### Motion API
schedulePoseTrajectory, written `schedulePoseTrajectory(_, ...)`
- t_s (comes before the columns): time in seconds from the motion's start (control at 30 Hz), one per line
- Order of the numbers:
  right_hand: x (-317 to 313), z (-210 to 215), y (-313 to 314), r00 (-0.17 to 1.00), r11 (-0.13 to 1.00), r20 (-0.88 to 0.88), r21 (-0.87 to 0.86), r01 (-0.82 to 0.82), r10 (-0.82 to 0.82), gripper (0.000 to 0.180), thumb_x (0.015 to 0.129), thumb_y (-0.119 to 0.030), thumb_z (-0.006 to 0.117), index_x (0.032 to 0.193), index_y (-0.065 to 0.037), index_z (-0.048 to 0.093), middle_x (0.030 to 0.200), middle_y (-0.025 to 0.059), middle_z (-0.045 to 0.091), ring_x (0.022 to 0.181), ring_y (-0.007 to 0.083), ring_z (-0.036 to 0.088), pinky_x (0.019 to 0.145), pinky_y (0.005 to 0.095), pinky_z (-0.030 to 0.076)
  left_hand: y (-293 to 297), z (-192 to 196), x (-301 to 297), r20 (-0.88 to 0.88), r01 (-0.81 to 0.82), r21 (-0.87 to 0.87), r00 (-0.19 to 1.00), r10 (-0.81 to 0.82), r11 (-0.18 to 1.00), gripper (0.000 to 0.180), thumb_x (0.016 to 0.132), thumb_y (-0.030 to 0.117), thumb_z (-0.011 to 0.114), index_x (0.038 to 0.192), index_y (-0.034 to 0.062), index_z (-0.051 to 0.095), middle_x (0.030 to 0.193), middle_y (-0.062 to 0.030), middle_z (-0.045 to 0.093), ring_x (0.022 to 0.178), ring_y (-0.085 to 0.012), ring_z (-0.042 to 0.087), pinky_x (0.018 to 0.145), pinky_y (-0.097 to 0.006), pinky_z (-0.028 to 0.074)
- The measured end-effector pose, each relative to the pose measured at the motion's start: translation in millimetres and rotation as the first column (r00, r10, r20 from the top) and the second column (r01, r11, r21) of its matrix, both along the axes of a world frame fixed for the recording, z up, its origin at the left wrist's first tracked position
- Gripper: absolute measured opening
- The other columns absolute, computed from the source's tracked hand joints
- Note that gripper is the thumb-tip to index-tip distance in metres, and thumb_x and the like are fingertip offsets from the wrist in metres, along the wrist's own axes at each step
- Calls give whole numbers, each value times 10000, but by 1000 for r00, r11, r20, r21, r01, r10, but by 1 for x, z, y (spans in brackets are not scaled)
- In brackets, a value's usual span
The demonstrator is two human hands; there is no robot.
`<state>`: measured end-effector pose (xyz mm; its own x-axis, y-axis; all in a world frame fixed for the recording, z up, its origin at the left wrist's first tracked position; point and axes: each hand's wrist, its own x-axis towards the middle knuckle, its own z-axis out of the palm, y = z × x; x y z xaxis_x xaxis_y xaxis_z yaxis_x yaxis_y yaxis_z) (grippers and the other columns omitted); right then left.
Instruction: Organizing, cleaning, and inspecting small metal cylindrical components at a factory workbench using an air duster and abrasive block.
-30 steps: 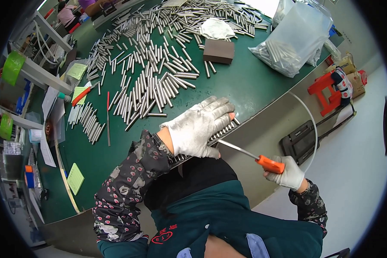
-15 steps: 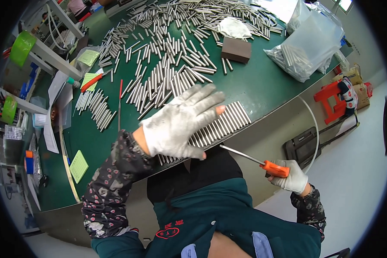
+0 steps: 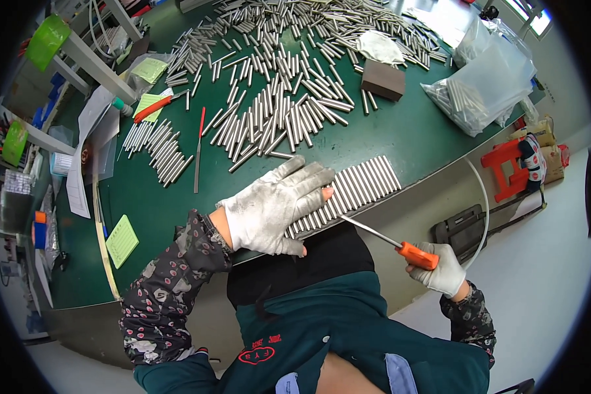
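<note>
My left hand (image 3: 276, 203), in a white glove with bare thumb and fingertips, lies flat with fingers extended over a row of short metal pins (image 3: 368, 184). The pins lie side by side along the table's near edge, and the hand hides the row's left part. My right hand (image 3: 443, 270), also gloved, is wrapped round the orange handle of a screwdriver (image 3: 419, 256). Its long shaft points left, and the tip meets the near ends of the pins close to my left fingertips. Whether the tip presses on a pin is hard to tell.
Many loose metal pins (image 3: 276, 111) spread over the green table (image 3: 243, 177). A brown block (image 3: 383, 80), a white cloth (image 3: 379, 47) and a plastic bag of pins (image 3: 469, 98) lie behind. On the left are a file (image 3: 199, 154), an orange-handled tool (image 3: 153, 109) and a yellow-green notepad (image 3: 122, 241).
My left hand has come down and slightly left onto the row of pins. The screwdriver tip has moved from just off the table edge up to the pins' near ends. The view has shifted slightly.
</note>
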<state>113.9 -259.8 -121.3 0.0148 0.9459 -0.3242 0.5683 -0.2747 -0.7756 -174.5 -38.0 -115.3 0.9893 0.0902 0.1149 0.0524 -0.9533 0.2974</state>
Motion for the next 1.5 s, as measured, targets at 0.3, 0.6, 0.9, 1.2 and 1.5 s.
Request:
schedulePoseTrajectory(0.3,-11,4,7,998,998,20,-7,-66,66,147,703,-78,689,785,15,610,673,129,580,558,251,556,565,290,468,0,-4,0,10,7,19,1000,-7,1000,1008,748,773,433,1387,3,313,1415,-262,328,1326,-413,313,1122,-523,187)
schedulePoseTrajectory(0.6,-11,2,13,991,992,83,-88,-95,103,159,720,-78,701,831,7,625,692,88,602,603,159,579,588,271,469,-1,-3,0,6,1,14,1000,-1,1000,1010,746,764,451,1398,9,297,1424,-259,316,1336,-405,301,1127,-520,178)
schedulePoseTrajectory(0.9,-19,7,17,995,997,66,-37,-72,75,167,707,-140,697,779,-6,627,657,121,600,559,288,593,556,310,485,0,-5,0,20,5,-1,1000,-5,1000,1015,723,743,496,1397,9,301,1430,-255,311,1343,-398,296,1132,-518,166)
schedulePoseTrajectory(1.2,-23,9,19,981,981,53,-65,-185,189,174,726,-150,702,849,-36,656,724,116,632,624,278,628,591,307,496,0,-5,-3,13,-8,12,1000,8,1000,1001,770,783,377,1410,18,288,1436,-248,310,1351,-394,284,1133,-516,158)
schedulePoseTrajectory(1.5,-25,9,11,989,984,-42,-109,-143,139,156,719,-50,705,842,9,629,747,79,617,639,126,577,606,262,470,-2,6,-59,50,-119,36,992,117,992,984,763,787,392,1481,147,184,1469,-214,286,1355,-413,274,1128,-526,136)
